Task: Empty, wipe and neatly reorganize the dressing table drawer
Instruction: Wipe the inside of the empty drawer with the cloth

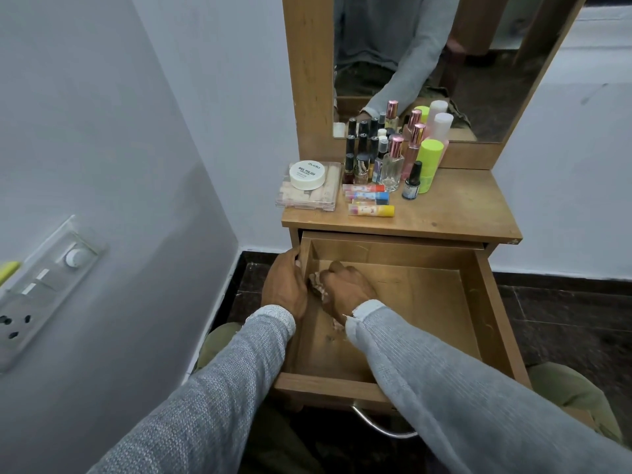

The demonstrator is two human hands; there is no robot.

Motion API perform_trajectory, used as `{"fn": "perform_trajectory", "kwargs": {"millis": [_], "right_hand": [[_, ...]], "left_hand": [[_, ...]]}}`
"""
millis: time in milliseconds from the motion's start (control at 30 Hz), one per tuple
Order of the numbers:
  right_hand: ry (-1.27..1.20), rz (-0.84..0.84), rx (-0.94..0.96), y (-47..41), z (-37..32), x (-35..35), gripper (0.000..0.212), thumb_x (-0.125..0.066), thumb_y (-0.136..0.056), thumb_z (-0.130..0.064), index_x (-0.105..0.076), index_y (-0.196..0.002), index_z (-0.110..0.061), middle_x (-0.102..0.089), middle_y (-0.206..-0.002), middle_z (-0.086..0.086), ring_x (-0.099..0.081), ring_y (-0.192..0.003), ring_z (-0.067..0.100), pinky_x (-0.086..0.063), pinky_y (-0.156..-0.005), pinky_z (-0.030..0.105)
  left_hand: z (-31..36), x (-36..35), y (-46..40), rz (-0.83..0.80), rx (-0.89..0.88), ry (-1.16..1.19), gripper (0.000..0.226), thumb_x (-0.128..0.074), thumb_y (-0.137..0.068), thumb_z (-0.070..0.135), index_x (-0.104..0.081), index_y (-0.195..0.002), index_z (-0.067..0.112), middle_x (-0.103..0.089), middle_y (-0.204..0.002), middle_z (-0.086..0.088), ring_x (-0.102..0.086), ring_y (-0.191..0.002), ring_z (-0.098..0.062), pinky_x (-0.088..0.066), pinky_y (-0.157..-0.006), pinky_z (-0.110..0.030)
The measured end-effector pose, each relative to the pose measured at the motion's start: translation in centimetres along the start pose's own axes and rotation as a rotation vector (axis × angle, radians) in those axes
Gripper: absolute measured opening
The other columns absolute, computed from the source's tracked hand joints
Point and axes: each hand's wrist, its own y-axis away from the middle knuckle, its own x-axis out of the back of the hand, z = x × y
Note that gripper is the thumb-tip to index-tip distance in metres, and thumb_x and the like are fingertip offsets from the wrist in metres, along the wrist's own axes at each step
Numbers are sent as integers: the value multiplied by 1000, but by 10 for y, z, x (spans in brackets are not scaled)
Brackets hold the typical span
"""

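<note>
Soft, even indoor light, slightly dim; faint shadow inside the open wooden drawer (393, 302); wide-angle bending at edges; mild overall softness.

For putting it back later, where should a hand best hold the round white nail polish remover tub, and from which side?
Grip the white tub by its curved side wall, coming down from above. It lies flat on the clear case, its wide lid facing up; bottles crowd its right, while the left and front look free for the fingers.
</note>
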Motion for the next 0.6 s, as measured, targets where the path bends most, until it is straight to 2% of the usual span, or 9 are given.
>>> {"fn": "perform_trajectory", "kwargs": {"millis": [100,200,333,433,533,600], "right_hand": [[79,-28,116,15,8,0,37,-60,-86,-15,-58,-123,-12,-54,-118,8,-53,-103,30,-47,-77,37],[78,-29,196,23,15,1,34,-59,-88,-17,-61,-121,-13,-56,-117,5,-55,-102,29,-49,-77,36],[1,13,47,11,10,6,36,-58,-92,-21,-55,-127,-14,-52,-124,9,-52,-108,32,-50,-87,42],[-123,51,-102,-4,0,6,34,-52,-95,-24,-49,-127,-14,-49,-128,12,-49,-116,33,-44,-94,43],[-84,16,-116,-17,-9,4,34,-43,-98,-18,-49,-130,-9,-48,-133,16,-47,-121,35,-40,-98,40],[-112,-5,-132,-20,-11,6,40,-45,-98,-17,-43,-137,-6,-42,-136,18,-43,-124,36,-38,-102,44]], "left_hand": [[4,2,-4,11,-27,7,33,-33,-102,15,-59,-120,7,-62,-118,-11,-57,-107,-25,-44,-95,-37],[7,2,-7,0,-7,0,33,-32,-103,17,-59,-119,7,-62,-118,-10,-58,-107,-25,-46,-96,-39],[7,0,-7,-7,-6,-1,33,-32,-103,18,-60,-118,9,-62,-118,-9,-58,-106,-25,-46,-96,-40],[7,1,-8,6,-18,-15,33,-33,-102,19,-61,-116,9,-63,-116,-10,-59,-104,-25,-46,-95,-39],[5,-1,-8,12,-25,-29,33,-33,-102,18,-61,-115,10,-64,-115,-9,-59,-103,-25,-47,-94,-40],[4,-2,-9,20,-20,-41,32,-33,-102,19,-61,-117,10,-64,-116,-9,-59,-103,-25,-47,-94,-39]]}}
